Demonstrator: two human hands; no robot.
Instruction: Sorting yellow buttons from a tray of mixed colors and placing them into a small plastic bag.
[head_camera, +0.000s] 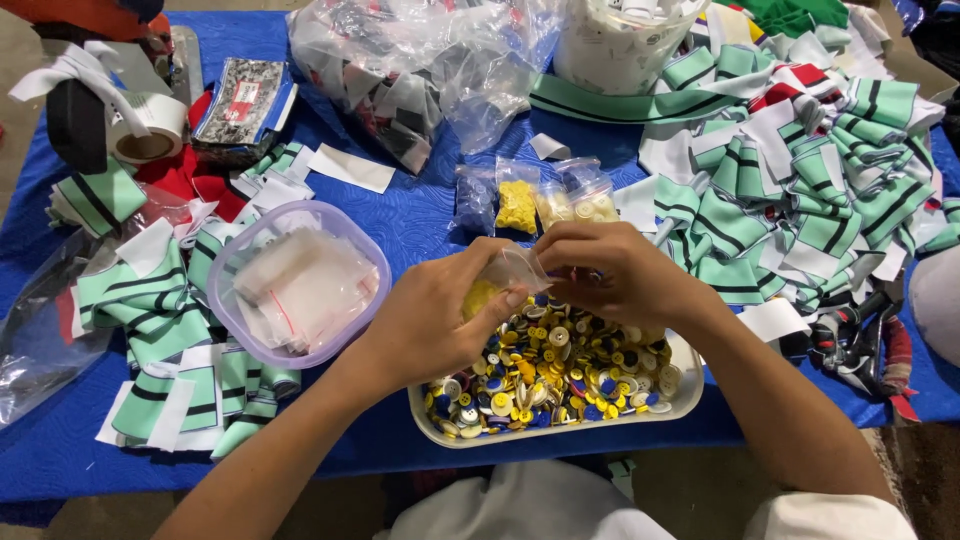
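Observation:
My left hand (435, 320) and my right hand (615, 275) meet over a white tray (690, 395) heaped with several yellow, blue and white buttons (560, 370). Between them they pinch a small clear plastic bag (510, 270) with some yellow buttons inside. My left hand grips the bag's lower part, my right hand holds its top edge. Just beyond my hands, small filled bags of yellow buttons (517, 205) and pale buttons (585, 205) lie on the blue cloth.
A clear lilac-rimmed tub (232, 315) of empty small bags stands left of the tray. Green, white and black striped fabric pieces pile at the right (800, 190) and left (160, 310). A tape roll (150, 130), large plastic bags (420, 60) and a white bucket (620, 45) sit at the back.

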